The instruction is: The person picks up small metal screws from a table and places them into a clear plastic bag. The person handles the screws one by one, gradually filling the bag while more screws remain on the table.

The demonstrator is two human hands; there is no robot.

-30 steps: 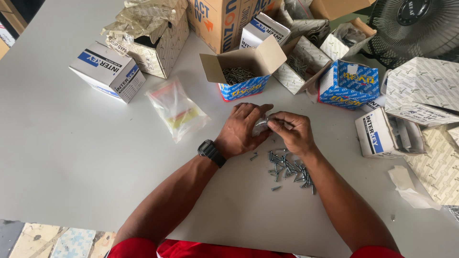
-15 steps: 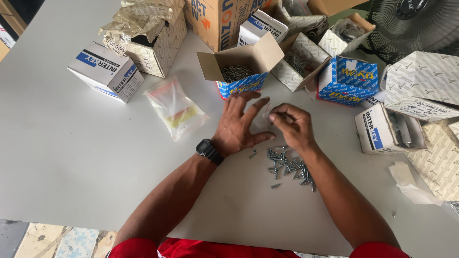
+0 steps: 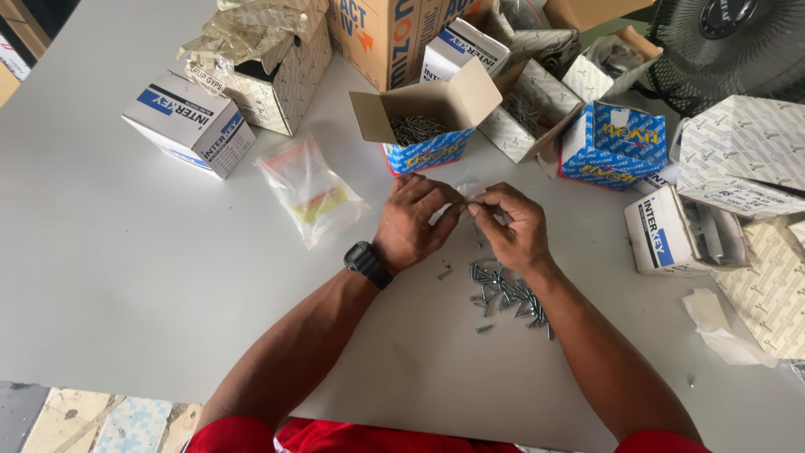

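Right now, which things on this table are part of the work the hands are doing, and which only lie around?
In the work:
- left hand and right hand, pinching a small clear bag between them
- loose pile of screws under the right hand
- open blue box of screws just beyond the hands

Lying about:
- clear bag with yellow contents
- closed white box
- black fan

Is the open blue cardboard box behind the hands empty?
No, the open blue cardboard box holds a heap of dark screws.
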